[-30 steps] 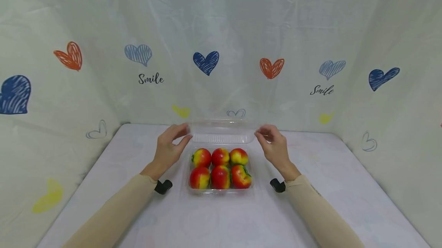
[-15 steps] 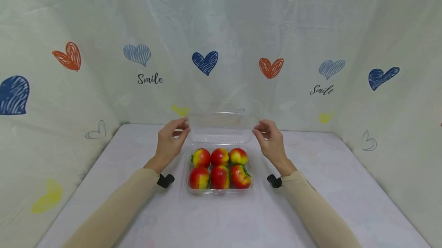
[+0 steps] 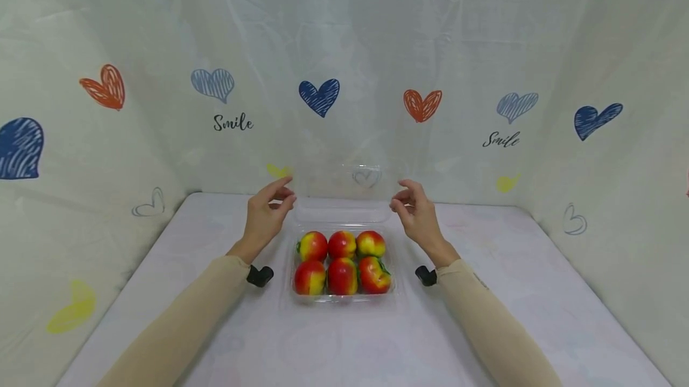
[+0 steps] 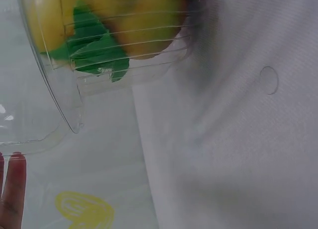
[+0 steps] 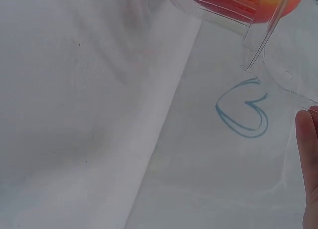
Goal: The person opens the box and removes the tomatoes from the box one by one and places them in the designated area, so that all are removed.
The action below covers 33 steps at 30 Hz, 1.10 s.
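Observation:
A clear plastic clamshell container stands at the middle of the table, holding several red-and-yellow fruits. Green leaves show on one fruit in the left wrist view. The container's see-through lid is raised at the back and faint against the curtain. My left hand holds the lid's left side, and my right hand holds its right side. Both wrist views show fingertips at the lid's edge: left fingers and right fingers. Each thumb's contact with the lid is hard to make out.
The white table ends at a pale curtain printed with hearts and "Smile". Curtain also hangs at both sides. A black wrist camera sits under the left wrist, another camera under the right.
The lid's upper edge has risen step by step. Both hands have moved slightly up with it, and their index fingers lift away from the thumbs. The container and fruits have stayed put.

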{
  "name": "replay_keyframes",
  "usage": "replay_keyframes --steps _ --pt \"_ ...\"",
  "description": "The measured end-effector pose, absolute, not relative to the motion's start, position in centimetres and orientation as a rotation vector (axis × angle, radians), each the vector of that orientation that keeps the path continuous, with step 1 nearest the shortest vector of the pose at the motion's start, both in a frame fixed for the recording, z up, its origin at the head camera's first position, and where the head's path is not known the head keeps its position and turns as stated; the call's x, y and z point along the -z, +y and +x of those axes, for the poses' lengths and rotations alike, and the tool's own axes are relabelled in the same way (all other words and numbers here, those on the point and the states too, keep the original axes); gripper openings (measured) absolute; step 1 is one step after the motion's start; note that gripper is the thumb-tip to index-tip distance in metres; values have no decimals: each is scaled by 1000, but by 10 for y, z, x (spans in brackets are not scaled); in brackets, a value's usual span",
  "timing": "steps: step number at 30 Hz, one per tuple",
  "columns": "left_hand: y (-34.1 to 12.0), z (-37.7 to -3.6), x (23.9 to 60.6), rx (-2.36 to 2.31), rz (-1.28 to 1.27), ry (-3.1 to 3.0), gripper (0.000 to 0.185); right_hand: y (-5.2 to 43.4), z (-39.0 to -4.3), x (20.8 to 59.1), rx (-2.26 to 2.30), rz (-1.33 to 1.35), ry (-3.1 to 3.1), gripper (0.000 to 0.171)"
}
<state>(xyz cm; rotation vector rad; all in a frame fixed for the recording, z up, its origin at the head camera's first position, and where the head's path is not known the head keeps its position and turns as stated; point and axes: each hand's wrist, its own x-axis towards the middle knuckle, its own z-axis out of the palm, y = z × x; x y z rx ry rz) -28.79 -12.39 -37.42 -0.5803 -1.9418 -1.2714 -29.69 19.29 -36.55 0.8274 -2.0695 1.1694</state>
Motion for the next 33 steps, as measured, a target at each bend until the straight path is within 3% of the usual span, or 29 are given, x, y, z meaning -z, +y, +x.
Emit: replay_keyframes --steps 29,33 --pt "-127 -288 368 1563 -584 -2109 49 197 -302 364 -1418 700 -2268 51" --pt "-131 -302 383 1589 -540 -2163 52 197 -301 363 -1457 684 -2298 53"
